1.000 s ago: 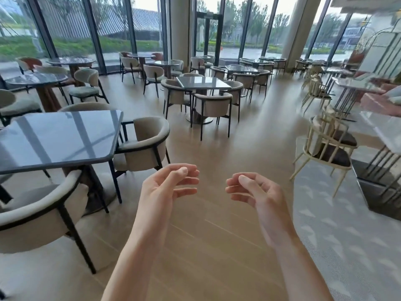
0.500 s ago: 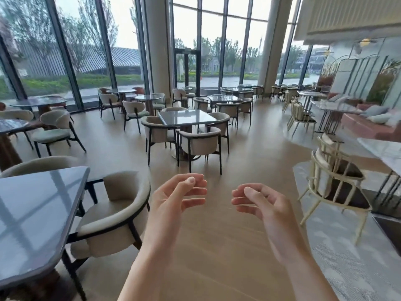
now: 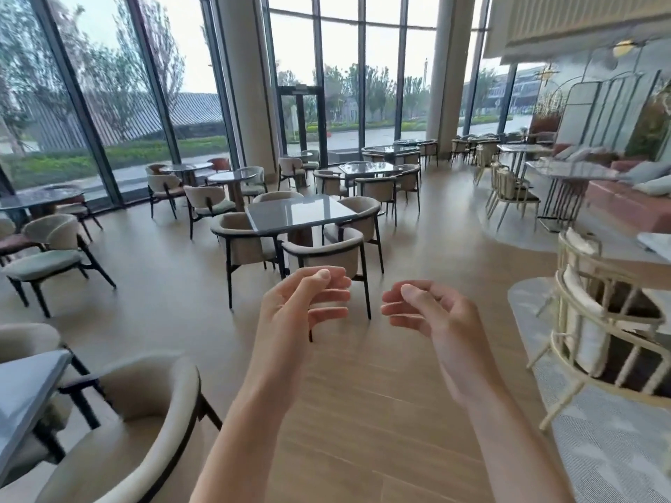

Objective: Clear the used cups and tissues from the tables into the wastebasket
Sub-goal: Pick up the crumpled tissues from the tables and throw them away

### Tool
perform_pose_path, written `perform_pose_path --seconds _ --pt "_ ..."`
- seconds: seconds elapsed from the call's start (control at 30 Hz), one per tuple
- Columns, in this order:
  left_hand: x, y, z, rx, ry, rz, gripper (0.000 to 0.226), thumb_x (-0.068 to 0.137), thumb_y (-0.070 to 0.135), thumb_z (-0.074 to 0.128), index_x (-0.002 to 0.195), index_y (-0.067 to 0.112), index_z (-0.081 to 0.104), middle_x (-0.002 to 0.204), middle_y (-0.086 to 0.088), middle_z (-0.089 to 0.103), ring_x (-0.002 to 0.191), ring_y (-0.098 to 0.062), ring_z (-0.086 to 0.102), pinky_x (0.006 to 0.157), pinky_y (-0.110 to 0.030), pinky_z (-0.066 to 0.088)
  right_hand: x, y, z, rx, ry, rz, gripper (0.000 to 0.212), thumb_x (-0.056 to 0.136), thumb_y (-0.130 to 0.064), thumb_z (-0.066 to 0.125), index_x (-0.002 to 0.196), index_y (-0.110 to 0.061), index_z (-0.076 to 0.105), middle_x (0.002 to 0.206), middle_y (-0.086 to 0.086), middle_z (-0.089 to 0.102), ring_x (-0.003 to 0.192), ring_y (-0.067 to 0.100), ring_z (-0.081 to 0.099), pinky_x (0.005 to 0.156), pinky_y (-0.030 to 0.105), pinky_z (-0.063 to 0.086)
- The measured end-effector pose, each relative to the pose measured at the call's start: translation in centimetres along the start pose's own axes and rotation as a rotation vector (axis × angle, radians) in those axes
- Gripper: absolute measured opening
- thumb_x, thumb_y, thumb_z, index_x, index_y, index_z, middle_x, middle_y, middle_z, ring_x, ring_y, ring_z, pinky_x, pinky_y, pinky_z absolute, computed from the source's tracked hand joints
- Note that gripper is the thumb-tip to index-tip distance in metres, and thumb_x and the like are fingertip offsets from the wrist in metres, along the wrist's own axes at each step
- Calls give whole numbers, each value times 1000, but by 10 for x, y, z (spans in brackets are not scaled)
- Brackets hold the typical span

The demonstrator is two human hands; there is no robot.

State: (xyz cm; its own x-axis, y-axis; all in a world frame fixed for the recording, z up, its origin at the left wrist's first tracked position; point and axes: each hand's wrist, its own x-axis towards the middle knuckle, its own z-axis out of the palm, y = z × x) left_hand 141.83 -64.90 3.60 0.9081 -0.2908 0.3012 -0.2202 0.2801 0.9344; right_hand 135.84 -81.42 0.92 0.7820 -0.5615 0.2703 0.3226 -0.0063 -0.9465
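My left hand (image 3: 303, 301) and my right hand (image 3: 432, 315) hang in front of me over the wooden floor, a small gap between them. Both have loosely curled fingers and hold nothing. No cup, tissue or wastebasket shows in the head view. The nearest dark glossy table (image 3: 301, 212) ahead bears nothing that I can make out.
A beige armchair (image 3: 138, 422) and a table corner (image 3: 25, 390) stand close at lower left. Cream slatted chairs (image 3: 595, 321) on a grey rug stand at right. More tables and chairs fill the room up to the glass wall. A wooden aisle (image 3: 363, 393) runs ahead.
The view has lifted and moved forward. The left table has slid out toward the lower left edge, and the square table ahead looks nearer. Both hands keep their loose pose.
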Motion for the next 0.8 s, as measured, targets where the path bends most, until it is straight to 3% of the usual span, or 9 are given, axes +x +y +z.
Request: perform_pose_path --seconds 0.33,0.63,0.8 --pt "222 -73 51 8 15 40 29 102 10 49 97 2 76 97 -17 76 89 -27 73 87 -47 57 232 61 -12 -36 -46 -8 18 100 -9 57 100 -2 74 92 11 78 87 27 75 82 35 60" --pt "460 -175 135 -101 -163 -32 29 101 11 50 95 3 77 98 -14 77 92 -24 73 77 -32 58 462 123 -31 -139 42 -1 17 100 -8 59 95 -5 75 90 10 78 86 26 74 79 32 61" --pt "586 -203 203 -118 -271 -13 24 100 12 54 97 3 77 97 -14 77 94 -26 73 85 -41 59 589 124 -65 -154 158 -48 17 101 -9 58 100 -3 74 92 10 78 89 27 75 82 35 62"
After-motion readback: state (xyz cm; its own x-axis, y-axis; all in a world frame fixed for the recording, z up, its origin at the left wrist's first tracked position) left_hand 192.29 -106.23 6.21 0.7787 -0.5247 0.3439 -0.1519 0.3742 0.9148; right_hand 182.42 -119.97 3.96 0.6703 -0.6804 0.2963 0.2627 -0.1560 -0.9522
